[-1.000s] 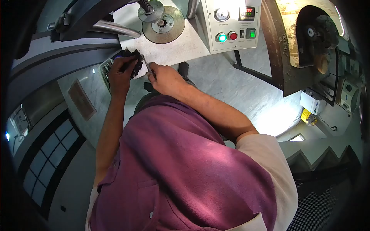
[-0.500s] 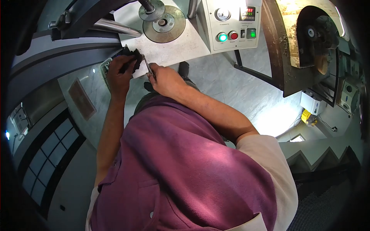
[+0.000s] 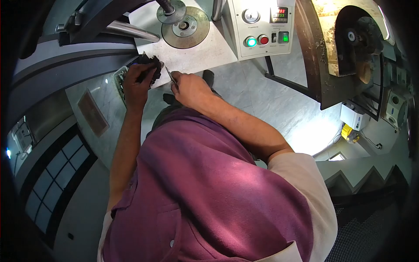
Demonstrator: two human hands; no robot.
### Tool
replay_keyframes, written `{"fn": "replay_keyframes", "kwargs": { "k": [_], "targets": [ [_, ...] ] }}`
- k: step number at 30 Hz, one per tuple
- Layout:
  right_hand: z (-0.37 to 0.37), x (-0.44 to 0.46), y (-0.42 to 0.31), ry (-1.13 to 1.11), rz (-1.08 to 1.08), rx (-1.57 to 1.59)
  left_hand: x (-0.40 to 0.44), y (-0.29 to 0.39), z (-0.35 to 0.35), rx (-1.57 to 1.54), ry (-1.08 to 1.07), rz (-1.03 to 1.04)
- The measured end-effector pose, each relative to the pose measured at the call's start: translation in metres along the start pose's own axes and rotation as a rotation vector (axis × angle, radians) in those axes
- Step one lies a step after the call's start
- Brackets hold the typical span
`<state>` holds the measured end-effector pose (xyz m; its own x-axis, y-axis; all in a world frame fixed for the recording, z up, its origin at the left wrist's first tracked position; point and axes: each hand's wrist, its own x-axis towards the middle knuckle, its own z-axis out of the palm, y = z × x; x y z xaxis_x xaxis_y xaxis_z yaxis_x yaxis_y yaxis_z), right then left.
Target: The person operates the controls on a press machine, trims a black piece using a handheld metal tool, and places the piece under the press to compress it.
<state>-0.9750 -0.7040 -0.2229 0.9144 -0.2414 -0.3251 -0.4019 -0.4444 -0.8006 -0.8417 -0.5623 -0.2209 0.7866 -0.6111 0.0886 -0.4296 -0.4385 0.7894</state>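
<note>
My left hand [image 3: 136, 85] is closed on a dark, ragged-edged piece [image 3: 156, 72] at the near left corner of the white machine table [image 3: 192, 59]. Fingers cover part of that piece, so its kind is unclear. My right hand [image 3: 192, 89] grips a thin metal tool [image 3: 170, 74], whose slender tip points up and left, close beside the dark piece. Whether the tip touches it I cannot tell. The tool's handle is hidden in my fist. Below my left hand is a pale green container [image 3: 118, 83], partly covered.
A round metal plate [image 3: 198, 32] sits on the table under a threaded spindle [image 3: 166, 6]. To its right stands a control box [image 3: 262, 28] with a gauge, lit buttons and a digital display. A brown machine housing [image 3: 312, 56] is further right. Steel bars [image 3: 131, 30] cross at left.
My right hand and the tool have shifted slightly right, the tip a little away from the dark piece. My left hand has moved only slightly.
</note>
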Motion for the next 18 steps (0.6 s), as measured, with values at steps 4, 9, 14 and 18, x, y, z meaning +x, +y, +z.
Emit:
{"fn": "replay_keyframes", "kwargs": {
  "k": [4,9,14,18],
  "targets": [
    [0.008,0.002,-0.003,0.021,0.0,0.073,0.001,0.0,0.001,0.011,0.013,0.028],
    [0.0,0.002,-0.004,0.026,-0.024,0.017,0.0,0.0,0.0,-0.001,0.0,0.0],
    [-0.018,0.004,-0.003,0.03,-0.006,-0.076,0.001,-0.003,0.001,0.038,0.012,0.035],
    [-0.032,0.007,-0.002,-0.007,0.001,-0.147,0.004,0.001,-0.001,0.012,-0.017,0.026]
  ]
}}
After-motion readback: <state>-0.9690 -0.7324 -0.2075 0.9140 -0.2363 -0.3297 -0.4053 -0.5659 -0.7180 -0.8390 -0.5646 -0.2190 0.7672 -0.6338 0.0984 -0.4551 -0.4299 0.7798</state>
